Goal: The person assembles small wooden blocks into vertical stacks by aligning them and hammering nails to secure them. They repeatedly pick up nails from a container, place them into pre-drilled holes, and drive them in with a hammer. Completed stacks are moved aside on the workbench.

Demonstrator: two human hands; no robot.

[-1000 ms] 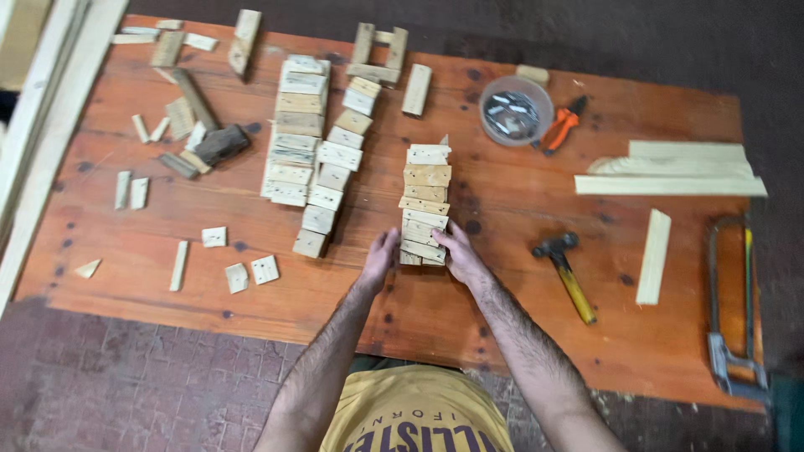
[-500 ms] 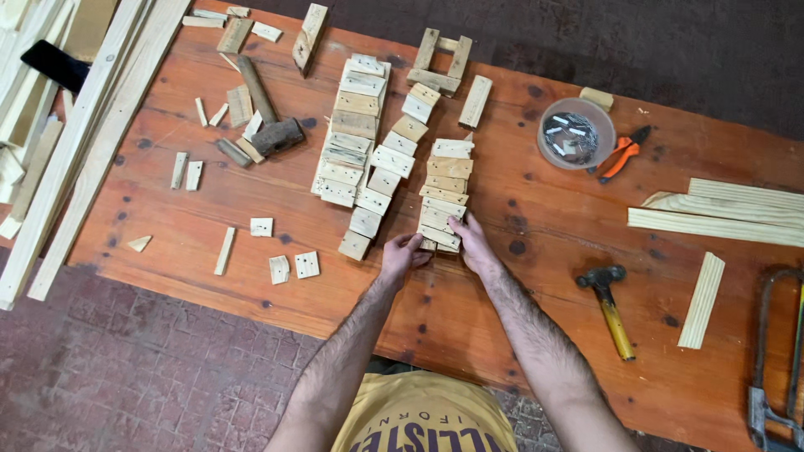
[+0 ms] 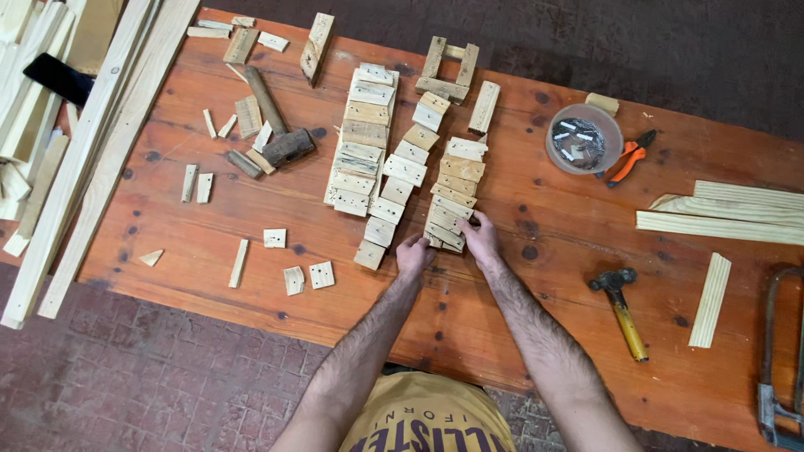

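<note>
Three rows of small wooden blocks lie on the orange-brown wooden table. My left hand and my right hand both rest at the near end of the right-hand row of blocks, fingers curled on its lowest pieces. The middle row runs diagonally beside my left hand; the wider left row lies farther away. Whether either hand has lifted a block off the table I cannot tell.
A yellow-handled hammer lies right of my right arm. A clear tub of nails and orange pliers sit far right. A mallet, loose offcuts, long planks, slats and a hacksaw are around.
The view has shifted, so the table appears lower right in frame. Both hands stay at the near end of the right block row, with only slight finger adjustments.
</note>
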